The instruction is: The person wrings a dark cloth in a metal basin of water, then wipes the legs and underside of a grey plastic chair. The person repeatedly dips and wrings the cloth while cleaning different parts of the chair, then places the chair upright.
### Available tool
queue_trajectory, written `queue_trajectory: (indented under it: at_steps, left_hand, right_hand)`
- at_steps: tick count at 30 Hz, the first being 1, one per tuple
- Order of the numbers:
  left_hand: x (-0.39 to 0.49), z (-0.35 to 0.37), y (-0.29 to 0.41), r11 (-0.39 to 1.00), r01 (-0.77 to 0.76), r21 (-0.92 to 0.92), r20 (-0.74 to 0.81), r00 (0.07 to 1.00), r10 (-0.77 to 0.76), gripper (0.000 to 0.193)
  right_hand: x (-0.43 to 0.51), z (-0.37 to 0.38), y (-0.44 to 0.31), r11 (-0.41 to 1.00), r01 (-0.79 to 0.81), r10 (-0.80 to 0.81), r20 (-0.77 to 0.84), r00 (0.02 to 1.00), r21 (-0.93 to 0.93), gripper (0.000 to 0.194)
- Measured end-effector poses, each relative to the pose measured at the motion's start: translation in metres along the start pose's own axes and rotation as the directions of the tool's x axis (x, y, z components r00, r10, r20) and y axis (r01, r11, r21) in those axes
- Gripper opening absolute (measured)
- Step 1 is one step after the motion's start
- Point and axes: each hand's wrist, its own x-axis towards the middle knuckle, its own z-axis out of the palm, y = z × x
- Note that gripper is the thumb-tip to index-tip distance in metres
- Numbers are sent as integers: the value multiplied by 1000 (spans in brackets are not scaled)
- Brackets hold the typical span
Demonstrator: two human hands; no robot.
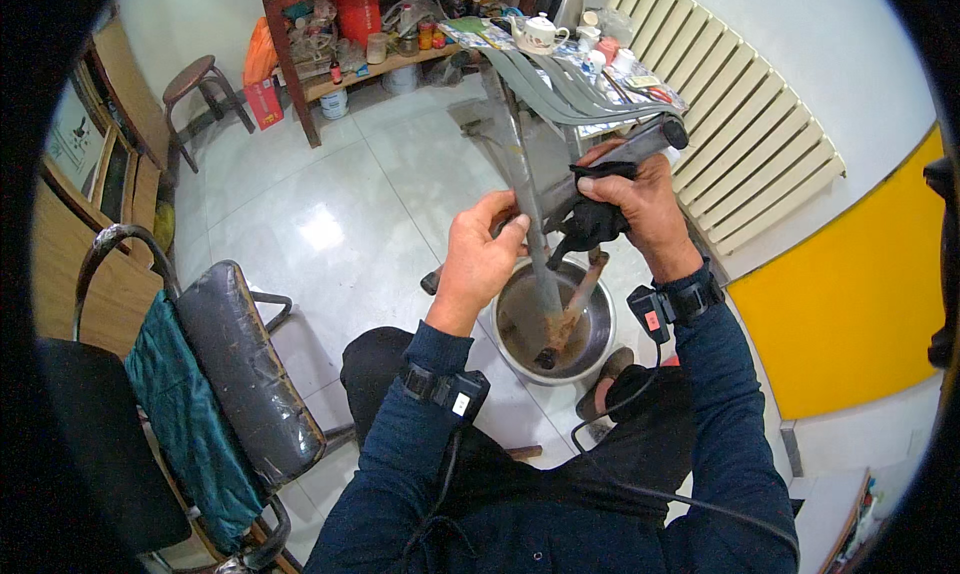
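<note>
A folding stool with a metal-tube frame is tilted before me, its grey strap seat (592,101) at the far side. My left hand (480,262) pinches one of its metal tube legs (523,172) between thumb and fingers. In my right hand (641,202) is a wet-looking black cloth (592,221), bunched against the frame's tube near the seat end (645,138); the fingers behind are partly hidden. Below, a rusty lower leg end (555,334) reaches into a round metal basin (551,379) of murky brownish water (520,311).
A low table (652,86) with a teapot (538,33) and cups stands behind the stool, beside a white radiator (757,116). A worn padded chair (247,371) is at my left. Further off are a round stool (189,78) and a cluttered shelf (382,71). Cables hang from both wrists.
</note>
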Motion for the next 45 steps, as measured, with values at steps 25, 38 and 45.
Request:
queue_trajectory:
  at_steps: [25,38,45]
  left_hand:
    - [77,-12,-86,981,-34,-190,159,985,65,41]
    - [59,-8,-62,936,134,-327,250,967,-51,47]
    - [52,-5,-65,917,160,-364,295,954,-50,52]
  right_hand:
    - [-38,-31,-94,968,-238,249,266,931,-77,42]
    - [-31,-30,-117,979,-102,167,418,893,-175,51]
    - [-24,-34,-119,976,-111,186,456,871,-186,46]
